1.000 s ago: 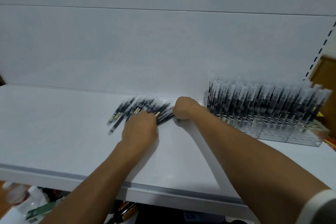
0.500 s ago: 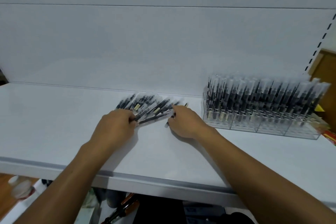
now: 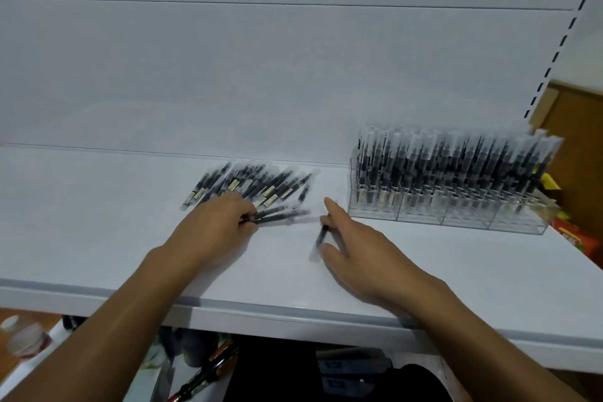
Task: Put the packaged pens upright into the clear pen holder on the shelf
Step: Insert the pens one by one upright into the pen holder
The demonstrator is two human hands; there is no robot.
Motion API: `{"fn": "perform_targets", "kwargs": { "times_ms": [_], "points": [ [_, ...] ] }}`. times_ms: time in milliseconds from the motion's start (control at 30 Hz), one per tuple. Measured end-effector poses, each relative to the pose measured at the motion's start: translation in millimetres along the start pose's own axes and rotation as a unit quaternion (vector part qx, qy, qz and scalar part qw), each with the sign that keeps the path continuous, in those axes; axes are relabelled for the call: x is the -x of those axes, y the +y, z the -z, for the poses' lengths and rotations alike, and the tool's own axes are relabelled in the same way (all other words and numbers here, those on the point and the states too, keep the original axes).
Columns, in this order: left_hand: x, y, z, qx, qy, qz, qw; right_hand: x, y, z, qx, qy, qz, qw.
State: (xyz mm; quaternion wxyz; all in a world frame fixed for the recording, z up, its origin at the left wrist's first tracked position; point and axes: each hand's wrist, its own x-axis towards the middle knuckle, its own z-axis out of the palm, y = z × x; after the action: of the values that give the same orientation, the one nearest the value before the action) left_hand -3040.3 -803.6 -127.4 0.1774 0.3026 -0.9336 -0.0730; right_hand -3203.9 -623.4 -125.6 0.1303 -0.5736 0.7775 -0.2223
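A pile of packaged pens [image 3: 257, 184], black in clear sleeves, lies flat at the back of the white shelf [image 3: 98, 238]. My left hand [image 3: 212, 232] is at the pile's front edge, its fingers curled round a few pens [image 3: 280, 215] that point right. My right hand [image 3: 359, 251] is just right of it. Its index finger is straight, and its thumb and another finger pinch a single packaged pen [image 3: 321, 237] lying on the shelf. The clear pen holder [image 3: 421, 217] stands to the right, packed with upright packaged pens.
The white back panel rises right behind the pile. A slotted upright [image 3: 554, 52] and red and yellow packets [image 3: 574, 238] border the holder on the right. The shelf's front edge [image 3: 293, 313] runs below my wrists, with tools and a bottle [image 3: 23, 339] underneath.
My left hand has drawn a few pens forward out of the pile. My right hand has come away from the pile toward the front with a single pen.
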Motion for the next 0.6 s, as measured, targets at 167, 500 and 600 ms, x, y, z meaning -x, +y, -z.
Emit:
{"fn": "perform_targets", "kwargs": {
  "times_ms": [167,500,600],
  "points": [
    [-7.7,6.7,0.3,0.030,0.019,-0.001,0.999,2.0,14.6,1.8,0.063,0.068,0.074,0.993],
    [-30.5,53.0,-22.0,0.235,0.037,0.092,0.967,-8.3,14.3,30.2,0.242,-0.002,0.209,0.947],
    [-25.2,68.0,-22.7,0.323,0.061,0.076,0.941,-4.1,14.8,35.1,0.234,0.010,0.222,0.947]
  ]
}}
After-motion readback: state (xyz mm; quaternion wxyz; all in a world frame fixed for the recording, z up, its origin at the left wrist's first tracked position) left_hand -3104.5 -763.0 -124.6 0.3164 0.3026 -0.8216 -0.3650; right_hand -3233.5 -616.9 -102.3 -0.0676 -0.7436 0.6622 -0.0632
